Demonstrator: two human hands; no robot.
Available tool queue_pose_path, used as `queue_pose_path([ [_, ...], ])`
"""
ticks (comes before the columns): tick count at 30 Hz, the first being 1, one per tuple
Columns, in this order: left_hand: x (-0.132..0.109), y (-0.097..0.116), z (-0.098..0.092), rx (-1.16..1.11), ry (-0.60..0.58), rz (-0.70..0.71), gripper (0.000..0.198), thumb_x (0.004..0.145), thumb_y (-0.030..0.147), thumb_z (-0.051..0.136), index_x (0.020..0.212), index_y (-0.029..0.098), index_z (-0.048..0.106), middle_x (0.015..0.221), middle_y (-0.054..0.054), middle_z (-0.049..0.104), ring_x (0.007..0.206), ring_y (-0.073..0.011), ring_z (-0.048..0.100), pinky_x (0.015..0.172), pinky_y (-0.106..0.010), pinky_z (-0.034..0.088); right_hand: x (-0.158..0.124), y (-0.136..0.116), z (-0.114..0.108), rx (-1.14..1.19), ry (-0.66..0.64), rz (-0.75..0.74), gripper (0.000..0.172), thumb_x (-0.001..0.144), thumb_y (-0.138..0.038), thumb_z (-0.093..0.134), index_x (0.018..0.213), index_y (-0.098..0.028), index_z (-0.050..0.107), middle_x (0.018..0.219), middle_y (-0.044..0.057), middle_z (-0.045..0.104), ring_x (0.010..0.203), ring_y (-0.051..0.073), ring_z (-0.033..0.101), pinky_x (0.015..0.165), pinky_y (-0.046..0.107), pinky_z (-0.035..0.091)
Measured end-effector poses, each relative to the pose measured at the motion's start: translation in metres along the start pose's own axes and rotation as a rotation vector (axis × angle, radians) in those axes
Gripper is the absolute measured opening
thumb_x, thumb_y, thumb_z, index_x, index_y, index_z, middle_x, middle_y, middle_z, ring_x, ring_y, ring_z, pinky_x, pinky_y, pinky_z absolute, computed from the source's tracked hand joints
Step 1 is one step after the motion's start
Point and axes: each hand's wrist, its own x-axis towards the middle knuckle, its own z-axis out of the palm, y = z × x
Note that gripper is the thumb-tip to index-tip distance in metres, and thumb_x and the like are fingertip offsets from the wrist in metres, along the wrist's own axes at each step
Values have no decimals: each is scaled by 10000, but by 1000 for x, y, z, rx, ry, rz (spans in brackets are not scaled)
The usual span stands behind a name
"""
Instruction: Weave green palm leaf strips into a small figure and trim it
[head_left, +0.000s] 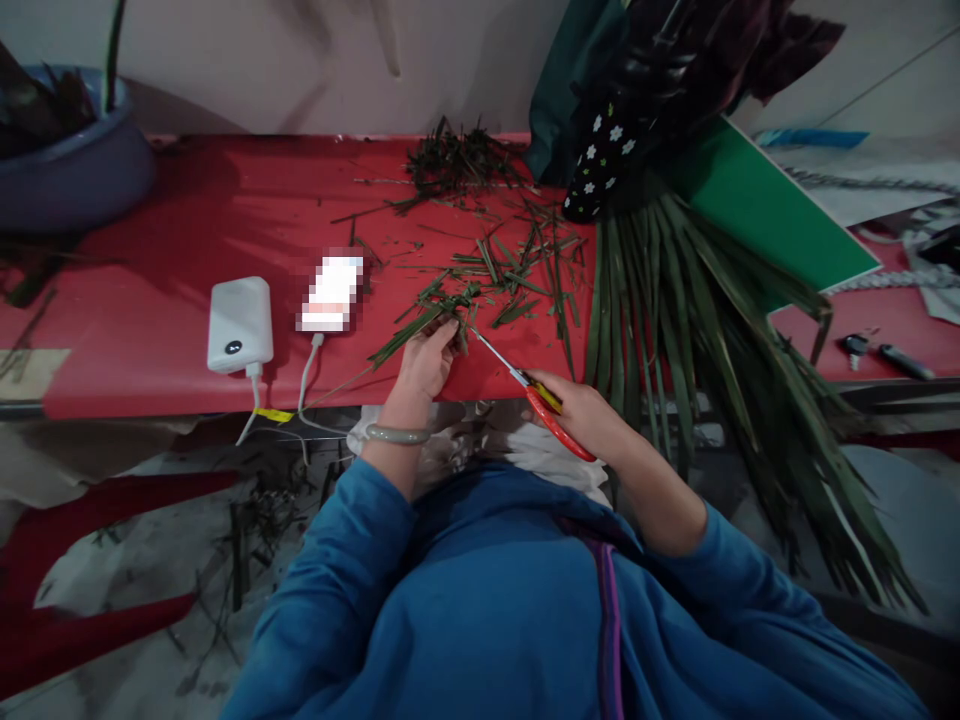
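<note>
My left hand is closed on a small bundle of green leaf strips at the front edge of the red table. In my right hand are scissors with red and yellow handles, their blades pointing up and left to the bundle. The blade tips lie right beside my left fingertips; how far apart the blades are is too small to tell. Cut leaf pieces are scattered just beyond both hands.
A white power bank and a blurred phone with cables lie left on the red table. Long palm leaves hang over the right edge near a green board. A blue pot stands far left; keys lie far right.
</note>
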Motion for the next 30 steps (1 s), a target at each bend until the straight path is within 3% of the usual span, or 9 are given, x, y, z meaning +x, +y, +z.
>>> queue_pose_path([
  [8,0,-1,-2,28,-47,-50,77,613,176,628,624,192,554,608,39,540,536,-83,518,521,-231,429,0,2,1,22,-24,11,531,747,-496,507,1214,-253,440,1052,38,636,914,217,617,751,308,479],
  [20,-1,0,1,45,-50,-33,115,590,189,638,652,177,541,614,42,539,533,-75,510,493,-210,424,1,4,4,122,-48,20,461,747,-366,543,1181,-224,486,922,28,679,810,180,640,646,222,473],
  [30,-3,1,1,51,-81,-38,74,615,181,621,639,183,550,597,45,538,522,-76,510,514,-228,423,0,4,4,121,-34,12,454,760,-399,526,1180,-232,482,966,23,665,849,178,632,694,235,468],
])
